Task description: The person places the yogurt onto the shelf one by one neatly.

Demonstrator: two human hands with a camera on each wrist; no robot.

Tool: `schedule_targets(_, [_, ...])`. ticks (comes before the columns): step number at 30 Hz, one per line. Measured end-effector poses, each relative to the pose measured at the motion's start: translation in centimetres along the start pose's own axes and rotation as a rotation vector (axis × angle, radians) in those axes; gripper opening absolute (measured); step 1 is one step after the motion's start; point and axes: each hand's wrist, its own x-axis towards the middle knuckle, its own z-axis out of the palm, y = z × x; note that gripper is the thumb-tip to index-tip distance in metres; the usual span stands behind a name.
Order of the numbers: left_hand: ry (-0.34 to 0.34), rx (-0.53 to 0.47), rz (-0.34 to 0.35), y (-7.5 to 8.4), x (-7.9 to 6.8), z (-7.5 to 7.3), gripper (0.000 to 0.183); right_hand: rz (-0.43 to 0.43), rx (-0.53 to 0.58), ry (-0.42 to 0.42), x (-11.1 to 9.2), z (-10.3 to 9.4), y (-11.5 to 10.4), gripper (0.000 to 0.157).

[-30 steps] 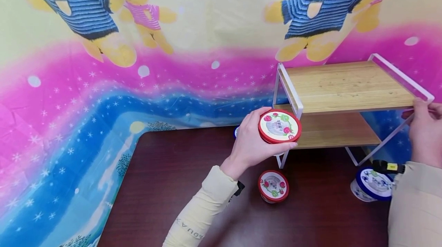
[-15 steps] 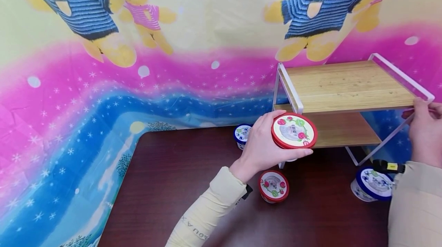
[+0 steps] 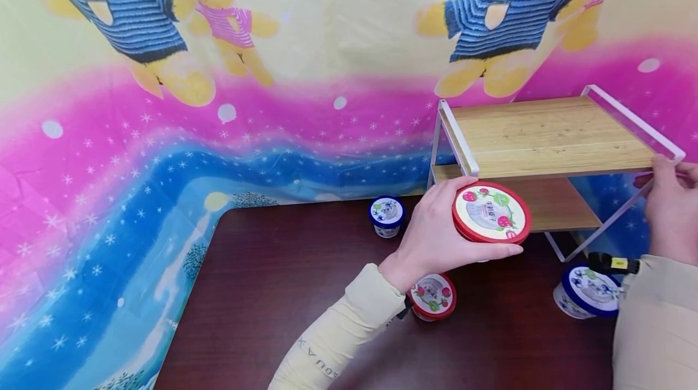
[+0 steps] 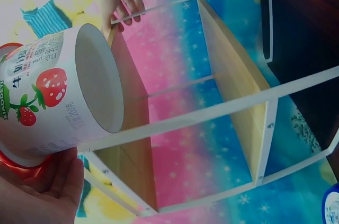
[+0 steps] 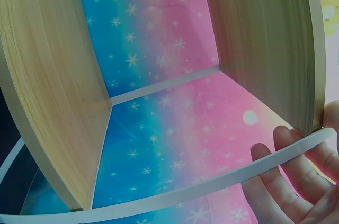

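My left hand (image 3: pixel 433 232) grips a paper tub (image 3: pixel 492 211) with a red-rimmed strawberry lid, in front of the rack's left side. In the left wrist view the white tub (image 4: pixel 50 83) shows its strawberry-printed wall and flat bottom; fingers (image 4: pixel 69 181) lie around the lid end. A two-tier rack (image 3: pixel 551 135) has wooden boards and a white metal frame. At its right front corner my right hand (image 3: pixel 673 214) holds the frame. In the right wrist view, fingers (image 5: pixel 291 181) curl around the white bar (image 5: pixel 212 184) beside the upper board (image 5: pixel 265 38).
A small blue-lidded tub (image 3: pixel 386 215) stands at the back, left of the rack. Another red-lidded tub (image 3: pixel 433 298) sits below my left wrist, partly covered by it. A larger blue-lidded tub (image 3: pixel 586 290) is beside my right sleeve. The dark table (image 3: pixel 283 293) ends at a printed cloth backdrop (image 3: pixel 327 105).
My left hand has carried the strawberry tub rightward and slightly down, across the rack's front left leg. The small blue-lidded tub behind is now uncovered. My right hand has stayed on the frame.
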Motion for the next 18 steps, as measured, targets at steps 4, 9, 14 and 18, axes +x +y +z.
schedule_targets(4, [-0.037, 0.023, -0.021, 0.7, 0.4, 0.5, 0.099, 0.006, 0.021, -0.003, 0.3, 0.1, 0.1, 0.053])
schedule_targets(9, [-0.067, 0.031, -0.013, 1.4, 1.0, 0.9, 0.096, 0.013, 0.039, -0.006, 0.1, 0.2, -0.1, 0.049])
schedule_targets(14, [-0.091, 0.022, -0.006, 2.1, 1.6, 1.4, 0.093, 0.014, -0.005, -0.005, -0.3, 0.3, -0.3, 0.043])
schedule_targets(18, [-0.102, 0.021, -0.016, 2.5, 2.0, 1.7, 0.095, 0.009, -0.01, -0.006, -0.1, 0.2, -0.2, 0.043])
